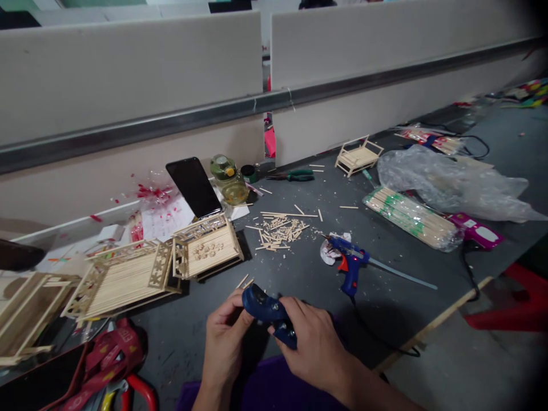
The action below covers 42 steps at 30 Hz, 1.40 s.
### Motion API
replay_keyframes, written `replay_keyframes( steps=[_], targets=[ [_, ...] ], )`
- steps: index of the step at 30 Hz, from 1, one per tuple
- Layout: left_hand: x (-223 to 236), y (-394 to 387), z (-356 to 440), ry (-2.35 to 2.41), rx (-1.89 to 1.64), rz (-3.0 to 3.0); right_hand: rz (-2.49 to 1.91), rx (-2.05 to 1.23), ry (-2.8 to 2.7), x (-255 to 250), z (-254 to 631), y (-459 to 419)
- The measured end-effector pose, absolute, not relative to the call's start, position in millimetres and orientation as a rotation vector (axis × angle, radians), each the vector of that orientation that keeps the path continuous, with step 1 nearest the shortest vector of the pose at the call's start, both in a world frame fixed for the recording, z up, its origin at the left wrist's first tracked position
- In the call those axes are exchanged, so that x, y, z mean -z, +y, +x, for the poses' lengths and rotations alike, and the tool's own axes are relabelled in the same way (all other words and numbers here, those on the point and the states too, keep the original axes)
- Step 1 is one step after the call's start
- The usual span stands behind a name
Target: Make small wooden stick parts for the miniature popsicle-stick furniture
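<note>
A dark blue hand tool with a rounded head and metal screws, like a hand cutter [264, 305], is gripped by my right hand [310, 337], fingers wrapped around its handles. My left hand [229, 328] is closed in a pinch against the tool's rounded head; what lies between its fingertips is hidden. Just beyond the left fingers, short thin wooden sticks [243, 280] show. A pile of small cut stick pieces [282, 231] lies past the hands. To the left stand small stick-built models, one a bench-like frame [214, 251] with little pieces on its slats, another a larger slatted one [124, 285].
A blue glue gun [351, 262] with its cord lies to the right. Behind are green-handled pliers [295, 175], a bottle [231, 182], a phone [194, 185], a tiny chair model [359, 157] and bagged sticks [411, 220]. Red-handled tools [141, 391] sit front left.
</note>
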<state>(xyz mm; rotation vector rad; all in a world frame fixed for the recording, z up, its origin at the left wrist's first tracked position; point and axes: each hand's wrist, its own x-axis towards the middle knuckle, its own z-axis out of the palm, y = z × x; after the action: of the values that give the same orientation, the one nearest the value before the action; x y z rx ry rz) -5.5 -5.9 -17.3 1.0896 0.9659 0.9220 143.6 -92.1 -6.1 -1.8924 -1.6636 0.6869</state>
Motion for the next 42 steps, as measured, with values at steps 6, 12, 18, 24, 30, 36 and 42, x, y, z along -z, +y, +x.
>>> replay_keyframes(
  steps=[6, 12, 18, 24, 30, 36, 42],
  targets=[
    [17, -6, -7, 0.961, -0.908, 1.208, -1.876, -0.722, -1.653, 9, 144, -95],
    [21, -6, -12, 0.973, -0.907, 1.254, -1.901, -0.733, -1.675, 7, 146, -94],
    [26, -8, -12, 1.042, -0.942, 1.283, -1.891, -0.747, -1.749, 11, 153, -88],
    [26, -11, -5, 1.15, -0.998, 1.323, -1.866, -0.807, -1.771, 14, 160, -82],
    [22, -3, 11, 1.135, -1.003, 1.342, -1.861, -0.809, -1.804, 27, 167, -71],
    [27, 7, 16, 1.179, -0.967, 1.251, -1.886, -0.881, -1.728, 30, 169, -63],
    [27, 8, 11, 1.18, -0.927, 1.112, -1.695, -1.13, -1.643, -9, 184, -63]
  ],
)
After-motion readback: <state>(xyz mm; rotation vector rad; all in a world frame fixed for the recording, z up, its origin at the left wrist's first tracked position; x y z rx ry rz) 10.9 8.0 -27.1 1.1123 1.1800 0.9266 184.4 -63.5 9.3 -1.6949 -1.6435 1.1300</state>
